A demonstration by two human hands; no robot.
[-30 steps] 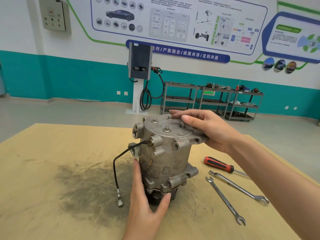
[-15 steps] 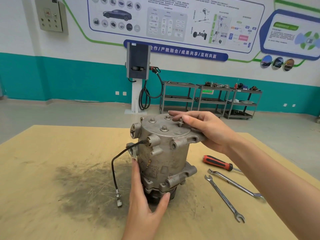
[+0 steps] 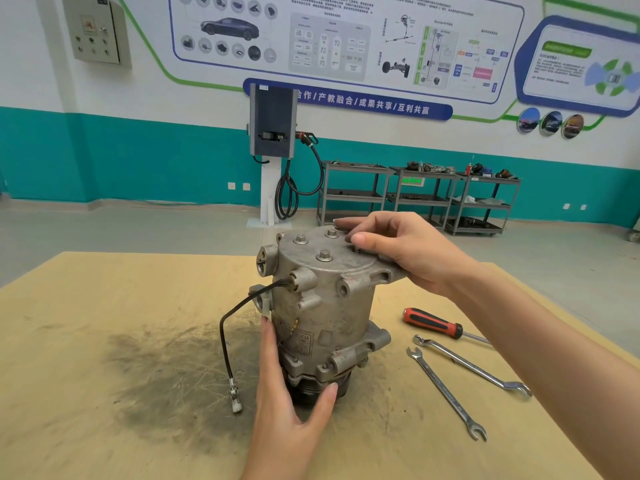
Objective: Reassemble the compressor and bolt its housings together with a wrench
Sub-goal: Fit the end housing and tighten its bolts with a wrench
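The grey metal compressor [image 3: 322,306] stands upright on the yellow table [image 3: 104,341], pulley end down. Three bolt heads show on its top housing, one of them a bolt [image 3: 325,255] near the front. My right hand [image 3: 398,251] rests on the top's right side, thumb and fingertips pinched around a further bolt that is mostly hidden beneath them. My left hand [image 3: 287,403] presses against the lower body, fingers flat on the left side and thumb on the pulley. A black cable with a white plug [image 3: 235,403] hangs from the housing to the table.
Two combination wrenches [image 3: 446,393] [image 3: 474,367] and a red-handled screwdriver [image 3: 433,323] lie on the table to the right of the compressor. A dark grease smear [image 3: 166,375] covers the table to the left. Metal shelf carts [image 3: 415,199] stand far behind.
My right thumb and fingers have shifted slightly around the bolt on the top housing. The left hand and compressor stay in place; the camera view has moved a little.
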